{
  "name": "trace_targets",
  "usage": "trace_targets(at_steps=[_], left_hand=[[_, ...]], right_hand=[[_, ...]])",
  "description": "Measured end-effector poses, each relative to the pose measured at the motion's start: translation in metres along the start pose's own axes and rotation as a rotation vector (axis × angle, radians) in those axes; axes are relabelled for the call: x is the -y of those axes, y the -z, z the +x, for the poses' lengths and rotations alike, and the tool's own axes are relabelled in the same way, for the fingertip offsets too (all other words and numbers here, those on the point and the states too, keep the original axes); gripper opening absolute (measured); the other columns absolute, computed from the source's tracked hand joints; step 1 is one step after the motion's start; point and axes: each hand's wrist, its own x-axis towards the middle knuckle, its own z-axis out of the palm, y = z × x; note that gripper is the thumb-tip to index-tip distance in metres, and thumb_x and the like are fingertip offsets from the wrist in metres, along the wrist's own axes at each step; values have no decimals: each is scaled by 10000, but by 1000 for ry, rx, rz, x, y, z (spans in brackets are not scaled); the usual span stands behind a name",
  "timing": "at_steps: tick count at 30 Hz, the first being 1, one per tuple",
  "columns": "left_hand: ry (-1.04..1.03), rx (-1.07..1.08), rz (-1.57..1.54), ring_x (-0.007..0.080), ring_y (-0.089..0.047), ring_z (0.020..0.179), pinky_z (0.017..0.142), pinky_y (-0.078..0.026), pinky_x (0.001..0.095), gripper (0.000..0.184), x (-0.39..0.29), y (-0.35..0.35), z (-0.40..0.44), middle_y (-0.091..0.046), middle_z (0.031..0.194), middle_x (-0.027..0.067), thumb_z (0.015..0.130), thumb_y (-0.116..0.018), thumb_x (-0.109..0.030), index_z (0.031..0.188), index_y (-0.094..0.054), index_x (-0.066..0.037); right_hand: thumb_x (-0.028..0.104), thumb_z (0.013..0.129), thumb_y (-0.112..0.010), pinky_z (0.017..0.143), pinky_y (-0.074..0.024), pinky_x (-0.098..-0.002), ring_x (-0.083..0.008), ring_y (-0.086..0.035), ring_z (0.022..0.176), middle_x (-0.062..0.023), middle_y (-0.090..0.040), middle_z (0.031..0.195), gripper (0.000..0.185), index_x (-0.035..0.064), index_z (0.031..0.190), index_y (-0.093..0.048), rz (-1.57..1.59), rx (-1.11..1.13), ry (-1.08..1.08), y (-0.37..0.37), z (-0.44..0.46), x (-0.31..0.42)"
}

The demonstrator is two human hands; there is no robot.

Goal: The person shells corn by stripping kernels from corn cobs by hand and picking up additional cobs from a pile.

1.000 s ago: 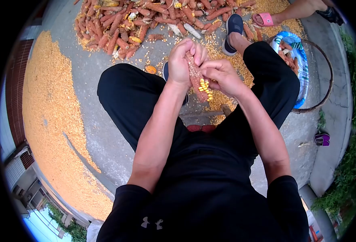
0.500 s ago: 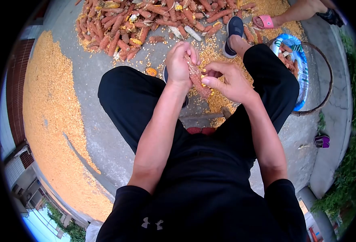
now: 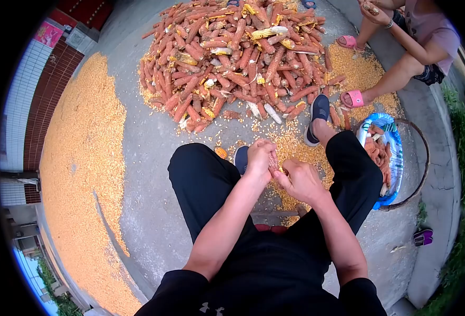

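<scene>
My left hand (image 3: 260, 159) is wrapped round a mostly stripped reddish corn cob (image 3: 273, 162) in front of my knees. Against the cob's lower end, my right hand (image 3: 303, 182) presses with its thumb, its fingers curled round that end. A few yellow kernels show between the two hands; most of the cob is hidden by my fingers. Loose corn kernels (image 3: 294, 145) cover the ground beneath and beyond my hands. A short yellow piece of corn (image 3: 220, 152) lies on the concrete left of my foot.
A large heap of corn cobs (image 3: 243, 63) lies ahead. To the left spreads a wide layer of kernels (image 3: 80, 200). On the right stands a handled basket (image 3: 396, 174) with a blue-white lining, holding cobs. Another person (image 3: 427, 47) sits at upper right, a cob in hand.
The view has tilted up, showing more of the heap and the other person. My right hand has closed in on the cob's lower end, its fingers nearer my left hand.
</scene>
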Motion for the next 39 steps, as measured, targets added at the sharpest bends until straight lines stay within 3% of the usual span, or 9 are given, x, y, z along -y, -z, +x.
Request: trace_targets(at_steps=[7, 8, 13, 18, 21, 25, 26, 33, 39], left_hand=[[50, 10, -74, 160, -424, 453, 455, -360, 319, 188, -16, -6, -13, -413, 555, 19, 928, -621, -100, 808, -477, -93], [50, 24, -110, 161, -429, 461, 464, -362, 324, 194, -17, -6, -14, -411, 554, 18, 931, -620, -105, 805, -472, -96], [54, 218, -366, 168, -409, 476, 482, -372, 336, 176, -21, -8, -9, -396, 543, 23, 963, -553, -99, 831, -438, -121], [-69, 204, -364, 164, -412, 484, 486, -381, 333, 154, -25, -5, -11, -405, 558, 26, 956, -557, -97, 854, -442, -98], [-110, 212, -367, 165, -441, 489, 483, -408, 337, 133, -27, -4, -8, -427, 583, 36, 944, -572, -92, 895, -452, -68], [-119, 155, -304, 165, -453, 500, 490, -411, 330, 156, -24, -5, -8, -443, 591, 39, 943, -580, -94, 851, -456, -71], [-129, 144, -261, 166, -453, 508, 494, -409, 329, 152, -22, -6, -9, -441, 590, 37, 942, -584, -92, 851, -463, -76], [-190, 18, -13, 147, -484, 499, 475, -430, 292, 169, -14, -9, -6, -496, 614, 45, 892, -637, -11, 845, -485, -66], [-256, -13, -60, 111, -466, 488, 459, -365, 257, 146, -7, -8, -5, -503, 609, 25, 900, -644, -15, 878, -505, -54]], right_hand=[[221, 974, -528, 654, -472, -496, -437, -605, 678, -221, -610, 708, 296, -8, 796, -584, 362, -102, -6, -25, 1, -2], [190, 983, -529, 601, -452, -444, -344, -588, 591, -189, -567, 629, 305, -20, 765, -571, 406, -161, 31, -24, 3, -1], [195, 983, -573, 529, -409, -327, -109, -495, 559, -68, -540, 604, 275, -27, 833, -632, 653, -317, -201, -42, 9, -30], [245, 971, -612, 536, -427, -318, -124, -525, 556, -62, -583, 640, 284, -20, 880, -662, 801, -182, -317, -15, 4, -28], [280, 951, -640, 560, -441, -310, -142, -550, 577, -78, -575, 648, 299, -14, 904, -667, 563, -178, 5, -6, -1, -23], [339, 889, -707, 643, -495, -395, -296, -632, 685, -150, -622, 769, 351, -4, 924, -643, 282, -107, 95, -5, -4, -10], [331, 865, -723, 668, -504, -439, -355, -637, 726, -166, -632, 853, 347, 8, 943, -623, 248, -90, 70, -5, -5, -9], [226, 828, -757, 669, -500, -458, -370, -630, 758, -152, -590, 900, 313, 24, 1000, -591, 218, -157, 58, -9, -3, -6], [119, 793, -771, 681, -490, -457, -376, -614, 776, -162, -573, 879, 279, 15, 956, -570, 301, -161, 65, -17, 0, -4]])
